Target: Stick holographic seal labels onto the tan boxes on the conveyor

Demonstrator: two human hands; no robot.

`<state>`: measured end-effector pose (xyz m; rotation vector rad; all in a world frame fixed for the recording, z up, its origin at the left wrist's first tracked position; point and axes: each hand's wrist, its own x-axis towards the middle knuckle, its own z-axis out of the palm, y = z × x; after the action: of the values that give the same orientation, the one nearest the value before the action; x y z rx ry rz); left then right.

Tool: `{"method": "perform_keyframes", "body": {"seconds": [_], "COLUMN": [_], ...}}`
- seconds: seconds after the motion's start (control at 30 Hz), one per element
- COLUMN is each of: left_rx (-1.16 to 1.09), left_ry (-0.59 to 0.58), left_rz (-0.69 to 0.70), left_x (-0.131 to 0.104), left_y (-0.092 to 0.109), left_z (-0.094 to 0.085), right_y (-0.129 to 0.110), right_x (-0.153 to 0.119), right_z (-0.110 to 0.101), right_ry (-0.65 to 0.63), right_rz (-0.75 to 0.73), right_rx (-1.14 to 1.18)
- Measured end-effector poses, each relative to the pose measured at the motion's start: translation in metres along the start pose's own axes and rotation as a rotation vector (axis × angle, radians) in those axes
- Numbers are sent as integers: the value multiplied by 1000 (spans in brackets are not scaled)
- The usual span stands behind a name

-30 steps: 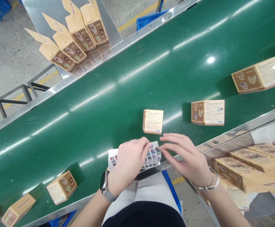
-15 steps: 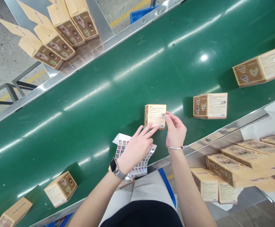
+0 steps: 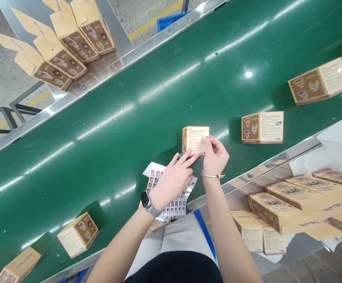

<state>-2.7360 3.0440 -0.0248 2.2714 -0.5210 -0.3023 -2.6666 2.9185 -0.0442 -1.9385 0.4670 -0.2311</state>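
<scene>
A small brown and cream carton (image 3: 196, 135) stands on the green conveyor belt, its printed text side facing up at me. My left hand (image 3: 175, 177) has its fingers spread, the fingertips resting on the carton's lower edge. Beneath that hand lies a sheet of small stickers (image 3: 175, 206), partly covered by the palm and curled at its corners. At the carton's right edge my right hand (image 3: 216, 155) is closed in a pinch, the thumb on a small shiny sticker (image 3: 204, 137) against the text side. Its other fingers are curled behind the thumb.
On the belt (image 3: 114, 129), similar cartons stand to the right (image 3: 262, 127) and the lower left (image 3: 78, 235). Open-flapped cartons (image 3: 97, 35) line a metal side table at upper left. More cartons (image 3: 277, 210) lie on the ledge at right. A metal rail (image 3: 247, 177) edges the belt.
The right thumb has moved slightly left over the sticker, covering more of it. The left fingers still touch the carton. The whole view has shifted a little.
</scene>
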Motion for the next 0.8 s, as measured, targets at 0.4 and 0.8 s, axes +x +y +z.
{"method": "perform_keyframes", "body": {"seconds": [0.4, 0.8], "left_rx": [28, -279], "left_ry": [-2, -23], "left_rz": [25, -244], "left_x": [8, -57], "left_y": [-3, 49], "left_z": [-2, -64], "right_y": [3, -100], "right_x": [21, -40], "right_z": [6, -98], "right_ry": [184, -1053], "right_rz": [-270, -387], "right_rx": [-232, -379]}}
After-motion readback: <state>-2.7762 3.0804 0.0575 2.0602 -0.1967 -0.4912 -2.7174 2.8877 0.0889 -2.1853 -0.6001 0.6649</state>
